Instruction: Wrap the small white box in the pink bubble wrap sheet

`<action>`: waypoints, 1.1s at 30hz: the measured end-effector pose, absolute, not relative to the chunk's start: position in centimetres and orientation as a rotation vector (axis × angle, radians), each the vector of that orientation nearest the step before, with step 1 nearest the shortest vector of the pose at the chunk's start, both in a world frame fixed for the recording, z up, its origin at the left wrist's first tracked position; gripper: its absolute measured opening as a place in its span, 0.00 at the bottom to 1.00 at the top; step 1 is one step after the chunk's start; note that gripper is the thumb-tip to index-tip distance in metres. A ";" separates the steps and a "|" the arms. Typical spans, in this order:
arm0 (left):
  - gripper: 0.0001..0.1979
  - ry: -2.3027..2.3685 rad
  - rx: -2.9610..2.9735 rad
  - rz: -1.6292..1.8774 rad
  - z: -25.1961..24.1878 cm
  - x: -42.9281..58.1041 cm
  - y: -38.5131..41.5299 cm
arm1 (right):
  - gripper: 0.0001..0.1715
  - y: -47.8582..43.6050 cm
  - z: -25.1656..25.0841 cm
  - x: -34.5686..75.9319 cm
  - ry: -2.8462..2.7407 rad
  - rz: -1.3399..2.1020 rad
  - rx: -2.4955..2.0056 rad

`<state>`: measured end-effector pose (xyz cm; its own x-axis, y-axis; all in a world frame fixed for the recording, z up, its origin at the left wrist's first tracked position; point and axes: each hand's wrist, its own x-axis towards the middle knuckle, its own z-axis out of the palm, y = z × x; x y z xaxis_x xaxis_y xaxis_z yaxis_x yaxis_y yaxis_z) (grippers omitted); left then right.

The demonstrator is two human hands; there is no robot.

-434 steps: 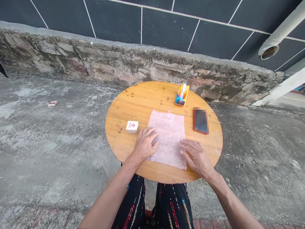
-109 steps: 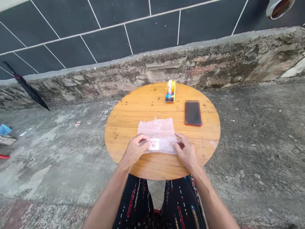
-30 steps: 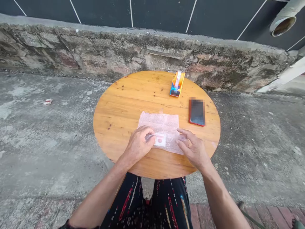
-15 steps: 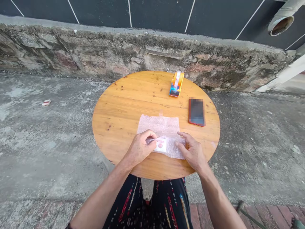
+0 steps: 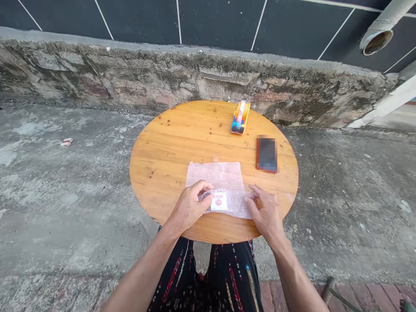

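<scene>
A pinkish, see-through sheet of bubble wrap (image 5: 212, 173) lies on the near part of the round wooden table. Its near part is folded over a small white box with red print (image 5: 219, 201), which shows through the plastic. My left hand (image 5: 193, 201) pinches the fold between thumb and fingers, just left of the box. At the right end of the fold, my right hand (image 5: 265, 208) has its thumb and fingertips closed on the wrap's edge.
On the wooden table (image 5: 169, 151), a yellow and blue tape dispenser (image 5: 240, 118) stands near the far edge. A dark phone with a red edge (image 5: 267, 155) lies at the right. Behind the table runs a rough stone ledge (image 5: 146, 78).
My right hand's thumb and fingers have closed onto the right edge of the wrap. My left hand keeps its pinch, and the box shows more fully. The view has shifted slightly.
</scene>
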<state>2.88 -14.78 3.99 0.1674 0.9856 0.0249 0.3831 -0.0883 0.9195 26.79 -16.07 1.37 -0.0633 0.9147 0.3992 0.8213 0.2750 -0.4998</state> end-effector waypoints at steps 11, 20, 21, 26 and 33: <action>0.08 1.322 1.641 0.937 3.7 2.9 -14.7 | 0.20 -19.4 4.1 20.9 -2.266 0.132 -1.113; 0.11 1.441 1.588 0.988 3.2 0.6 -15.1 | 0.15 -18.0 4.2 20.1 -2.437 0.007 -1.208; 0.11 1.487 1.574 0.958 3.2 -0.1 -15.3 | 0.15 -18.0 4.4 20.1 -2.456 -0.002 -1.215; 0.13 1.675 1.411 0.929 2.6 -3.6 -17.6 | 0.12 -17.8 5.0 19.8 -2.474 -0.025 -1.224; 0.26 1.445 1.048 0.796 2.9 -4.2 -20.9 | 0.10 -17.4 4.9 19.9 -2.467 -0.065 -1.216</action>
